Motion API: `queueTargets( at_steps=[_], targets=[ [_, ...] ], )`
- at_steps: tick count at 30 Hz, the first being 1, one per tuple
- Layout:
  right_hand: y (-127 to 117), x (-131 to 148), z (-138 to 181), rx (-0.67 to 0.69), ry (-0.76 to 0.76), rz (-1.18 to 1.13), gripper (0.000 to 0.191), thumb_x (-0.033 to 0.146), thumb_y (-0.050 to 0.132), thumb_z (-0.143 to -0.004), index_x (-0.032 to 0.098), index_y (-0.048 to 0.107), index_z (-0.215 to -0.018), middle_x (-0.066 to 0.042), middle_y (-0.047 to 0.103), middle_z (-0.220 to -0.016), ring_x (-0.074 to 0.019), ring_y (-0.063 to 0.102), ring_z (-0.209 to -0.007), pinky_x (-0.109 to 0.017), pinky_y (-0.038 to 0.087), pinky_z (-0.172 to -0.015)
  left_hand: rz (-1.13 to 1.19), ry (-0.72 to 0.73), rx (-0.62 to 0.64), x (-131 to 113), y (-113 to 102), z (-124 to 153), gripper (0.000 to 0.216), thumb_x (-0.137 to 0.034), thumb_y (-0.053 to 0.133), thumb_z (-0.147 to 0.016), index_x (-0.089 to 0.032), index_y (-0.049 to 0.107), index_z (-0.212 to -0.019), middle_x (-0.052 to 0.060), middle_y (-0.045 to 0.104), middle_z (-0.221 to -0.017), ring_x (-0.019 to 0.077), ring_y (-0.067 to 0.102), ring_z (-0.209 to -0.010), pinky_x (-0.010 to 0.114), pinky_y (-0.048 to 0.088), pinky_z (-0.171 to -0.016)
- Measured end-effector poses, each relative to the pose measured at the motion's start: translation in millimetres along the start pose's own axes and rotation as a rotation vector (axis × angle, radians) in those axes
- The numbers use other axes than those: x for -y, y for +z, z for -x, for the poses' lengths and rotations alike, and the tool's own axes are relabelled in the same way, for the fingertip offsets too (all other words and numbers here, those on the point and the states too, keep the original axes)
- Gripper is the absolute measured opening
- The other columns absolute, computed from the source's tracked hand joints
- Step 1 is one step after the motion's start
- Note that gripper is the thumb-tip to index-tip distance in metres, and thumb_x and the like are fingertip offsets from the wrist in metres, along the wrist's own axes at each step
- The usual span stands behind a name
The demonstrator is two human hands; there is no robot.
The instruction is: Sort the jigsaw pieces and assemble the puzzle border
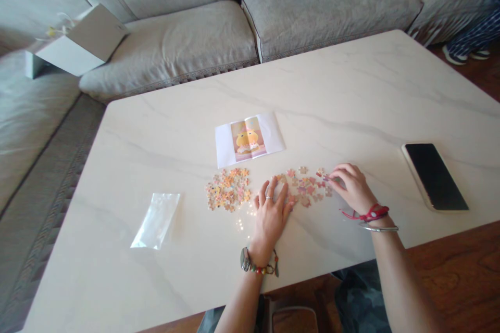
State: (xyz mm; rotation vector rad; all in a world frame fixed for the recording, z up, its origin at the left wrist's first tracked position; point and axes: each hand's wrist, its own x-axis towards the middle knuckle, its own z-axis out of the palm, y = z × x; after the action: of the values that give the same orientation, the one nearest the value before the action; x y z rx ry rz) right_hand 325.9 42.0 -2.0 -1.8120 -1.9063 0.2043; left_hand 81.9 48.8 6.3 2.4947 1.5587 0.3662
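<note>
My left hand (270, 213) lies palm down with its fingers spread, the fingertips touching the left edge of a loose spread of pink and pale jigsaw puzzle pieces (307, 187). At the right end of that spread, my right hand (351, 184) pinches a small purplish puzzle piece (326, 177) between thumb and forefinger. Left of my left hand is a denser heap of orange, yellow and pink puzzle pieces (228, 190). Behind the pieces lies a creased paper sheet (273, 132) printed with a picture of a yellow character.
A clear plastic bag (156, 221) lies on the left of the marbled white table (187, 130). A phone (436, 177) rests at the right. Beyond stands a grey sofa (195, 36) with a white box (84, 41) on it. Another person's legs (474, 28) show at the far right.
</note>
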Motion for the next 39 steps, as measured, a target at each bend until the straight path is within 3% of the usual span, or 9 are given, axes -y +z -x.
queueTargets(
  at_steps=[4, 10, 15, 22, 29, 34, 39],
  targets=[
    [-3, 2, -1, 0.011, -0.005, 0.009, 0.007, 0.023, 0.053, -0.075, 0.022, 0.061, -0.076, -0.006, 0.056, -0.089, -0.0211, 0.051, -0.085, -0.037, 0.041, -0.072, 0.004, -0.051, -0.032, 3, -2, 1, 0.037, -0.032, 0.043, -0.086, -0.023, 0.048, -0.121, 0.011, 0.044, -0.129, 0.0282, 0.036, -0.118, 0.045, 0.039, -0.086],
    [6, 36, -9, 0.042, -0.070, -0.008, 0.018, 0.025, 0.055, -0.076, 0.024, 0.062, -0.093, -0.007, 0.055, -0.099, -0.0221, 0.049, -0.090, -0.038, 0.039, -0.075, -0.020, -0.085, 0.000, 1, -1, 2, 0.037, -0.033, 0.043, -0.086, -0.023, 0.048, -0.121, 0.010, 0.047, -0.127, 0.0285, 0.038, -0.116, 0.046, 0.039, -0.085],
    [18, 49, -11, 0.087, -0.080, 0.035, 0.008, 0.021, 0.056, -0.075, 0.023, 0.062, -0.080, -0.007, 0.056, -0.098, -0.0223, 0.047, -0.091, -0.038, 0.036, -0.075, 0.001, -0.070, -0.001, 2, 0, 2, 0.038, -0.032, 0.044, -0.085, -0.023, 0.045, -0.123, 0.009, 0.048, -0.126, 0.0272, 0.038, -0.116, 0.044, 0.039, -0.086],
    [14, 47, -15, 0.034, -0.085, 0.020, 0.012, 0.021, 0.051, -0.079, 0.021, 0.059, -0.069, -0.005, 0.057, -0.093, -0.0198, 0.049, -0.086, -0.035, 0.035, -0.074, 0.029, -0.054, -0.038, 3, -4, 1, 0.034, -0.030, 0.045, -0.085, -0.020, 0.051, -0.117, 0.009, 0.053, -0.119, 0.0261, 0.041, -0.113, 0.043, 0.038, -0.088],
    [-6, 21, -10, -0.246, 0.064, 0.127, 0.011, 0.022, 0.052, -0.077, 0.023, 0.062, -0.072, -0.006, 0.057, -0.089, -0.0205, 0.051, -0.085, -0.037, 0.036, -0.076, 0.031, -0.046, -0.045, 1, -2, 3, 0.033, -0.030, 0.044, -0.085, -0.019, 0.052, -0.116, 0.011, 0.051, -0.122, 0.0274, 0.040, -0.114, 0.044, 0.040, -0.086],
    [-12, 1, -2, -0.111, 0.051, 0.137, 0.012, 0.018, 0.054, -0.072, 0.022, 0.063, -0.066, -0.005, 0.057, -0.090, -0.0210, 0.050, -0.084, -0.039, 0.038, -0.076, 0.055, -0.054, -0.072, 3, -4, 2, 0.033, -0.030, 0.044, -0.086, -0.020, 0.051, -0.117, 0.013, 0.049, -0.123, 0.0278, 0.039, -0.114, 0.045, 0.039, -0.086],
    [-20, 6, -3, -0.057, 0.005, -0.022, 0.014, 0.018, 0.052, -0.073, 0.023, 0.065, -0.074, -0.006, 0.057, -0.094, -0.0199, 0.051, -0.085, -0.038, 0.042, -0.077, 0.141, -0.010, -0.154, -3, -12, 4, 0.027, -0.021, 0.044, -0.085, -0.019, 0.055, -0.109, 0.010, 0.055, -0.106, 0.0227, 0.045, -0.102, 0.039, 0.039, -0.084]
  ],
)
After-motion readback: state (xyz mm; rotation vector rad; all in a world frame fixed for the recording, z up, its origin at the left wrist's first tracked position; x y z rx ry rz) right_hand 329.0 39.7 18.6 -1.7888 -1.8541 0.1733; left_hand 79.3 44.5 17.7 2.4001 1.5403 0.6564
